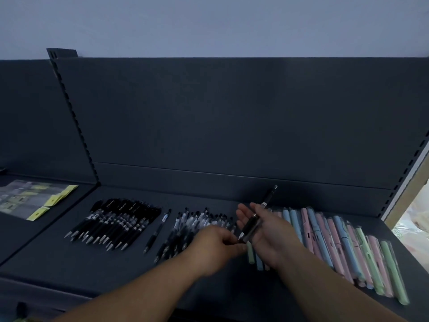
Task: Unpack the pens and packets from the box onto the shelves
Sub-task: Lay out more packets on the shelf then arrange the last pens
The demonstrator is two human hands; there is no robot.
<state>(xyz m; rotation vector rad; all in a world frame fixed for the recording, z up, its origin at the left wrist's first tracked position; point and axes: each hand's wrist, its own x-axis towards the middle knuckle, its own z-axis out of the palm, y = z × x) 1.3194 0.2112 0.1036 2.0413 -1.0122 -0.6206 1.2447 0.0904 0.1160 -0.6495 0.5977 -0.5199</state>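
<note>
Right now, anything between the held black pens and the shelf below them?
Yes: pastel pens lie under the right hand, and the left hand, pinching the tips of the black pens, covers the middle pile's right end.

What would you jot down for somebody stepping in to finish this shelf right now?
Left hand pinches the lower end of the held black pens.
Right hand: palm up, fingers straight, those pens lying across it.
Done, on the shelf: row of black pens, lone pen, pile of clear pens, pastel wrapped pens; packets on the shelf section to the left.
Left: lay down the held pens; box out of view, so its remaining contents are unknown.
</note>
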